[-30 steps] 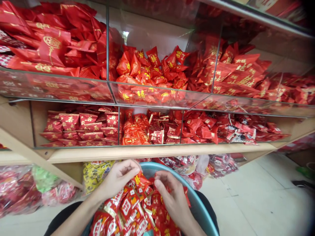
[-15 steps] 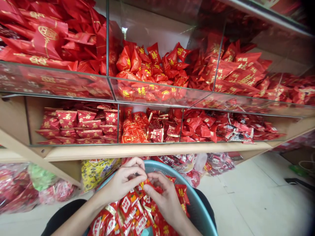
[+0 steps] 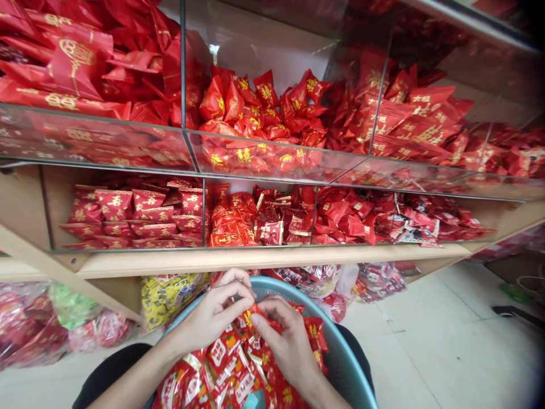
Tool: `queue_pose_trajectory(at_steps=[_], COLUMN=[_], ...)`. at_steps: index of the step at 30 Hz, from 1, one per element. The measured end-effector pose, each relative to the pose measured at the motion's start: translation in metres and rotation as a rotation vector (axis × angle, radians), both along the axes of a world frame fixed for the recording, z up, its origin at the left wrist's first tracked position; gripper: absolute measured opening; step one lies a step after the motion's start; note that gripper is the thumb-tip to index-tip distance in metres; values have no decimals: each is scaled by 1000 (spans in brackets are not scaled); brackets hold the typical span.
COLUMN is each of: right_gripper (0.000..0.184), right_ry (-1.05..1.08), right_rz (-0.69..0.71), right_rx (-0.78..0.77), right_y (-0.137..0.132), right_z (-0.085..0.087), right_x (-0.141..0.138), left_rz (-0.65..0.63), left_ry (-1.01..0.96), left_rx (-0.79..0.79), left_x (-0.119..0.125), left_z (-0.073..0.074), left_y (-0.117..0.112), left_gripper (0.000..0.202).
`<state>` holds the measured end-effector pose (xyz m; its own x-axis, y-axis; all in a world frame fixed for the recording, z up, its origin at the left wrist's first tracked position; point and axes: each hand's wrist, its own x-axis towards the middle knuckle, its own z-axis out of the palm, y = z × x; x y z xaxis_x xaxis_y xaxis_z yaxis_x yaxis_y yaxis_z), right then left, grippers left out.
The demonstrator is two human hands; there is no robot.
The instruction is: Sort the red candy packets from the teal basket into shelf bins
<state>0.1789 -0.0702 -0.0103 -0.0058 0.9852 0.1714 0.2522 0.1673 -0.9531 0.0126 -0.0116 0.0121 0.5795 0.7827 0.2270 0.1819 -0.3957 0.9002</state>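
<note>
Between my two hands is a small red candy packet with yellow lettering. My left hand pinches its upper edge between thumb and bent fingers. Close beside it, my right hand grips the other side, thumb in front and fingers curled behind. Both hands hover above a teal basket, whose rim curves round behind and to the right of them. Many red wrapped candies fill the basket, some with white labels and gold edges. My fingers partly hide the held packet.
A wooden shelf with glass fronts stands ahead, its front board just beyond the basket. Red wrapped sweets fill its compartments. Under it lie a yellow bag and clear bags of red sweets. Pale floor tiles extend right.
The hands stay almost in place, fingertips shifting slightly on the packet. The view has tilted a little.
</note>
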Motion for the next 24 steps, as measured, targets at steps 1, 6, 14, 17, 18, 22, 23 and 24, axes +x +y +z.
queue_pose_trajectory(at_steps=[1, 6, 14, 17, 18, 22, 23, 24], right_gripper=[14, 16, 18, 19, 19, 30, 36, 41], right_ry=[8, 78, 199, 191, 188, 84, 11, -78], right_rz=[-1, 8, -25, -31, -25, -42, -57, -67], right_rx=[-2, -8, -52, -62, -67, -2, 43, 93], right_y=[0, -1, 1, 1, 1, 4, 5, 5], right_z=[1, 1, -11, -12, -12, -12, -11, -10], right_x=[0, 1, 1, 2, 2, 12, 15, 19], left_rz=[-1, -10, -54, -65, -58, 44, 80, 112], left_ry=[-2, -22, -77, -97, -97, -96, -101, -107], left_rx=[1, -8, -246, -381, -393, -365, -354, -345], left_x=[0, 2, 3, 5, 5, 5, 5, 5], left_z=[0, 0, -14, -16, -16, -14, -13, -13], left_y=[0, 0, 1, 0, 0, 2, 3, 4], left_gripper=[17, 17, 16, 21, 22, 25, 25, 25])
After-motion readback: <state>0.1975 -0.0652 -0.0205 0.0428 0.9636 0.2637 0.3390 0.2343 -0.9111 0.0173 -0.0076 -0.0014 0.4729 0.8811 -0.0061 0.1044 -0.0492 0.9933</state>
